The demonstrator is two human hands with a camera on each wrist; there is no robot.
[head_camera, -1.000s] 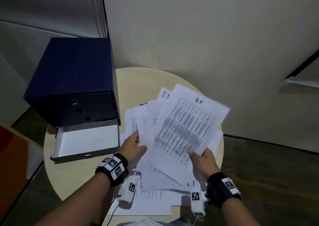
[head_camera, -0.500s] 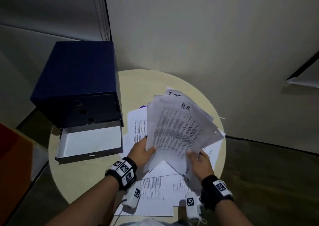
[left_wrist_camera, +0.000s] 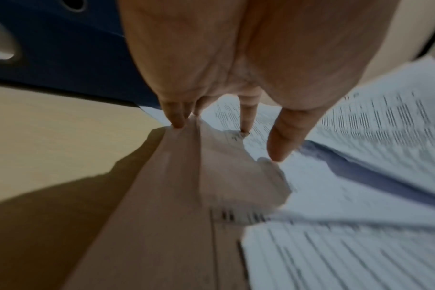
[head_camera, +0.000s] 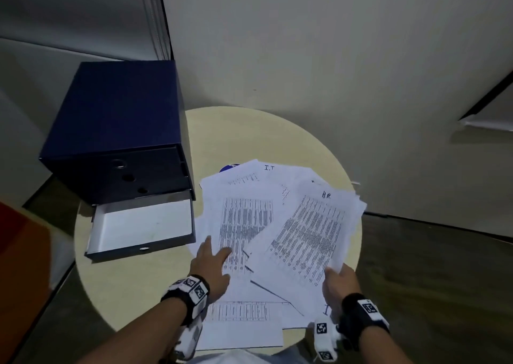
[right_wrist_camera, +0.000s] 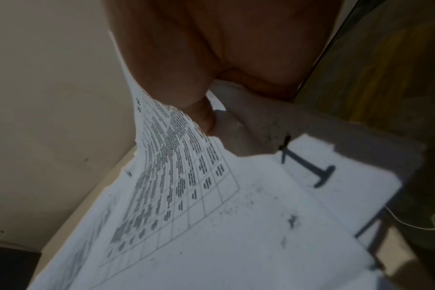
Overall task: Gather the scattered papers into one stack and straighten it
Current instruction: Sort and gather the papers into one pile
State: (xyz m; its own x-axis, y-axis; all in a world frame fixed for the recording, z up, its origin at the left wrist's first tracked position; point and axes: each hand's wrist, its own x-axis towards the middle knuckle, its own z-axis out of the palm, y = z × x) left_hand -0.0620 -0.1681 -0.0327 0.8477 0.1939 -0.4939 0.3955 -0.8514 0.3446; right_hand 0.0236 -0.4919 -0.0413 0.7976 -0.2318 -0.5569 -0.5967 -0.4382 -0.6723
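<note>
White printed papers lie scattered on a round beige table. My right hand pinches the lower corner of a lifted bunch of sheets headed "HR"; the right wrist view shows the thumb on top of that bunch. With straight, spread fingers my left hand presses flat on a printed sheet lying on the table; its fingertips touch paper in the left wrist view. More sheets lie under my wrists near the table's front edge.
A dark blue drawer box stands on the table's left side, its bottom drawer pulled out, white inside. A wall rises behind the table. Dark floor lies to the right, an orange object at the far left.
My left hand let go of the lifted bunch and came down flat on a sheet on the table. The right hand swung the bunch to the right and lower.
</note>
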